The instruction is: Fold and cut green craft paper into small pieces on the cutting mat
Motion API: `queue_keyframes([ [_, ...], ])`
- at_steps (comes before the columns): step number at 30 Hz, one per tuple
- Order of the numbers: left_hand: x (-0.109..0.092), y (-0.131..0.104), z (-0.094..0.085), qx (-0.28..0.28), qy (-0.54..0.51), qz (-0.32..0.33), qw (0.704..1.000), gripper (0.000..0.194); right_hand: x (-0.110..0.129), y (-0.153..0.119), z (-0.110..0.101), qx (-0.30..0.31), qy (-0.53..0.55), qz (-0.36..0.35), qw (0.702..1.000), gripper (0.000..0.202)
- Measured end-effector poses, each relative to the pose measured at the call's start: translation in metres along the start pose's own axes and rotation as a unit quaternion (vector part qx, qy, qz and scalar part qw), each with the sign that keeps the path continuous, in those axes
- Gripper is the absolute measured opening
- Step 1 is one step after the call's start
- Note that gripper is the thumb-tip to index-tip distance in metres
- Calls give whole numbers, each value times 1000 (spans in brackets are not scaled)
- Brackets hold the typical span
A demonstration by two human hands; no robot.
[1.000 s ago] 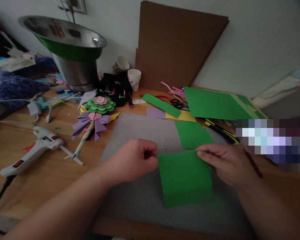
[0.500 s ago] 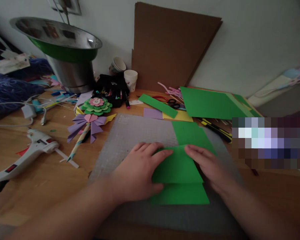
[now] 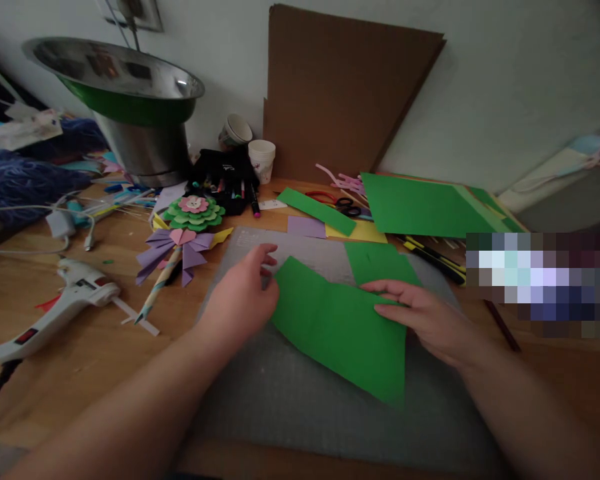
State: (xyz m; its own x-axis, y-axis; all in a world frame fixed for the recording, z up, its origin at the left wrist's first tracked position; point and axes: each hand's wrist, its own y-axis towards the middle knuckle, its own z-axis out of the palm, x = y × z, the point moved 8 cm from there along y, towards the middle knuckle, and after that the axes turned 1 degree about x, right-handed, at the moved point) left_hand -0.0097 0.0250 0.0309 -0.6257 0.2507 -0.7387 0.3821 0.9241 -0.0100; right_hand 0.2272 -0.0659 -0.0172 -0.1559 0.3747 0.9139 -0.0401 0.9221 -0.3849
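Note:
A sheet of green paper (image 3: 337, 327) is raised and tilted above the grey cutting mat (image 3: 290, 420), with a faint crease across it. My right hand (image 3: 413, 310) pinches its upper right edge, thumb on the near face and fingers behind. At the sheet's left edge, my left hand (image 3: 247, 290) has its fingers loosely bent and apart; the thumb is close to the paper, and I cannot tell if it touches. Another green paper piece (image 3: 380, 262) lies flat on the mat behind the sheet.
Left: a glue gun (image 3: 63, 310) and a paper flower on a stick (image 3: 194, 212). Behind the mat: a green strip (image 3: 316, 211), scissors (image 3: 349, 207), a yellow-black cutter (image 3: 433, 259) and green sheets (image 3: 420, 207). A metal bowl (image 3: 125, 103) and cardboard (image 3: 350, 93) stand at the back.
The green paper was folded over flat on the mat under both hands; now it is opened out and lifted. My left hand has moved left off its surface, and my right hand grips its right side.

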Motion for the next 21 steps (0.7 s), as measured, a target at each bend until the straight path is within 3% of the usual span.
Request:
queue_keyframes([
  [2, -16, -5, 0, -31, 176, 89, 980, 48, -2, 1, 0, 11, -8, 5, 1000, 40],
  [4, -26, -12, 13, 0, 268, 146, 952, 44, -2, 1, 2, 19, -17, 10, 1000, 39],
  [9, -40, -28, 48, 122, 266, 235, 927, 37, 1, 6, 13, 20, -56, 3, 998, 33],
  [11, -41, -30, 53, 137, 259, 237, 926, 34, 5, 9, 9, -7, -95, -23, 995, 34],
  [15, -37, -27, 55, 113, 272, 208, 933, 35, 6, 10, -10, -75, -171, -28, 982, 32],
  [21, -34, -25, 66, 91, 313, 211, 921, 44, -5, 9, -12, -48, -196, 12, 979, 23],
])
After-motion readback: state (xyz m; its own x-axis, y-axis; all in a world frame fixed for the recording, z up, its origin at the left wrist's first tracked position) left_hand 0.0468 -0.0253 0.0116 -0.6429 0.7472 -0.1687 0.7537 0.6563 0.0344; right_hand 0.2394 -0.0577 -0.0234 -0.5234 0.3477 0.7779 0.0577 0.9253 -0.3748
